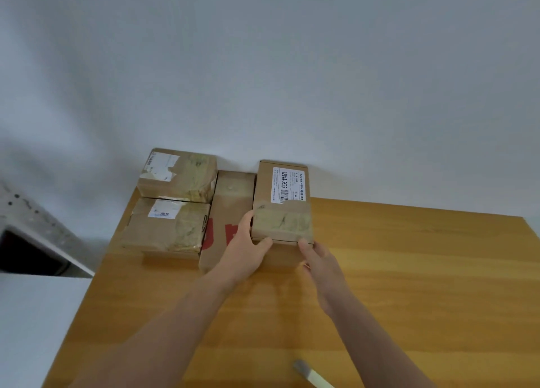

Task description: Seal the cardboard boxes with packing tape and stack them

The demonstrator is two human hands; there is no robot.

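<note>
Looking down through the head camera, I see a pale, blade-like tool (312,374) lying at the near edge of the wooden table (409,270), well apart from the boxes. Farther in, the left hand (245,250) grips the near-left corner of the labelled box (282,203), thumb up its left side and fingers curled onto its near face. The right hand (320,260) holds the near-right corner with curled fingers; I cannot tell how far they reach underneath. That box, taped across its near half, sits on a lower box (285,254) towards the table's far edge. Just to its left lies a flat box with red print (230,206). Left again, the nearer taped box (169,227) and the farther taped box (179,176) sit one behind the other, the far one by the wall (292,66)
</note>
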